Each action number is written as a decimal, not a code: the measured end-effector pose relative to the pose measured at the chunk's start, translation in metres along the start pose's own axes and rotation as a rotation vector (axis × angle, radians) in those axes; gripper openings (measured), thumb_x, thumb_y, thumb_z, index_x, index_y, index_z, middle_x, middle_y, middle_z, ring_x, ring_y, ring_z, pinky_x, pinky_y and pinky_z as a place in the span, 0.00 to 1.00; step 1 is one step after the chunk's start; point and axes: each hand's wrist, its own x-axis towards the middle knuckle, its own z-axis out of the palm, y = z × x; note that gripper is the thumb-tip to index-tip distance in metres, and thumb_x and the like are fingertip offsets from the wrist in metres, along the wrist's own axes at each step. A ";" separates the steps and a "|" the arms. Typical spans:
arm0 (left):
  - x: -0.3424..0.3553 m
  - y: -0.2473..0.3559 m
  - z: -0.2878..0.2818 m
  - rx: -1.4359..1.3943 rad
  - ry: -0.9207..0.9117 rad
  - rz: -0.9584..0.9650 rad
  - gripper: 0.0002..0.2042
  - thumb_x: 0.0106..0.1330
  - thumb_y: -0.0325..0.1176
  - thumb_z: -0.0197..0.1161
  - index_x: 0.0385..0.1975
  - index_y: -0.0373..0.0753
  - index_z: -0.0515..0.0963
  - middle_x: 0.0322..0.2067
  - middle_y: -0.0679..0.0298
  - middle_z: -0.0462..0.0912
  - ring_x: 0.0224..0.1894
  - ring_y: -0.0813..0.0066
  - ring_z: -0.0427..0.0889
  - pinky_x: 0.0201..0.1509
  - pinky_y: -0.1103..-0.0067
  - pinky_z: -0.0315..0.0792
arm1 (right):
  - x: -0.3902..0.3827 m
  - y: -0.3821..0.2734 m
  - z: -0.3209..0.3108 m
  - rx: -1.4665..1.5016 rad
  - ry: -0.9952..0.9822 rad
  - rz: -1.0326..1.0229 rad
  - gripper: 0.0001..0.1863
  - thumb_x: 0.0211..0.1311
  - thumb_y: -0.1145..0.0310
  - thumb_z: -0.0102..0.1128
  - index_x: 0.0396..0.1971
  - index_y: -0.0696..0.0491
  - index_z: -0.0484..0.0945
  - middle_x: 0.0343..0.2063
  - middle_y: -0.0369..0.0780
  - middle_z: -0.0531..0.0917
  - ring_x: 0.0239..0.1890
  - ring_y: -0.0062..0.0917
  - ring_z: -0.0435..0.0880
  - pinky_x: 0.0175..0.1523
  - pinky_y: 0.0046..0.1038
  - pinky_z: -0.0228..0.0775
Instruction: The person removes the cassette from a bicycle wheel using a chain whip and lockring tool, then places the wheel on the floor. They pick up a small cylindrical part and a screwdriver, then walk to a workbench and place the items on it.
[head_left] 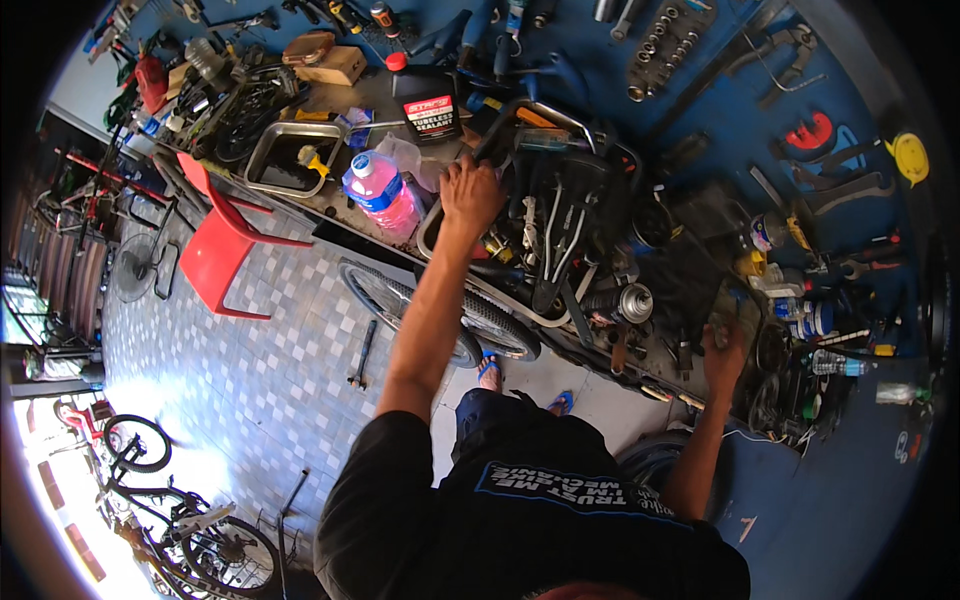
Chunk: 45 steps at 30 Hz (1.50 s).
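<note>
My left hand [468, 198] reaches onto the cluttered workbench, fingers curled down at the rim of a metal tray [428, 240] of tools and parts; what they grip is hidden. Just left of it stand a clear bottle of pink liquid [385, 200] and a crumpled plastic bag [425, 163], with a black jug [420, 105] behind. Bent metal tools [560, 240] lie across the tray. My right hand [724, 345] rests further right on the bench, fingers closed on something too small to make out. A spray can [625, 305] stands left of that hand.
A red chair [215, 260] stands left of the bench. A bicycle wheel [375, 300] leans below the bench edge, and a long tool [362, 360] lies on the tiled floor. Bicycles [190, 530] are at lower left. Tools hang on the blue wall [700, 90].
</note>
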 end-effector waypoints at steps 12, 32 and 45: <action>0.020 -0.024 -0.116 -0.073 -0.402 -0.191 0.25 0.59 0.50 0.68 0.43 0.31 0.84 0.44 0.42 0.87 0.52 0.48 0.86 0.57 0.61 0.77 | -0.019 0.003 -0.010 0.000 -0.047 0.111 0.26 0.64 0.58 0.71 0.56 0.58 0.81 0.47 0.50 0.86 0.49 0.42 0.86 0.55 0.41 0.76; -0.246 0.261 -0.055 -1.045 -0.607 0.323 0.30 0.66 0.31 0.72 0.65 0.35 0.64 0.49 0.50 0.81 0.42 0.62 0.87 0.43 0.70 0.81 | -0.050 -0.048 -0.036 1.197 -0.351 0.097 0.18 0.80 0.58 0.53 0.51 0.57 0.82 0.43 0.40 0.86 0.44 0.24 0.84 0.52 0.29 0.76; -0.314 0.349 0.082 -0.783 -0.423 -0.038 0.17 0.68 0.36 0.70 0.52 0.36 0.81 0.42 0.57 0.88 0.38 0.65 0.88 0.43 0.73 0.80 | -0.031 0.175 -0.009 0.418 -0.481 -0.031 0.27 0.61 0.48 0.73 0.51 0.53 0.81 0.26 0.40 0.83 0.30 0.31 0.84 0.38 0.34 0.74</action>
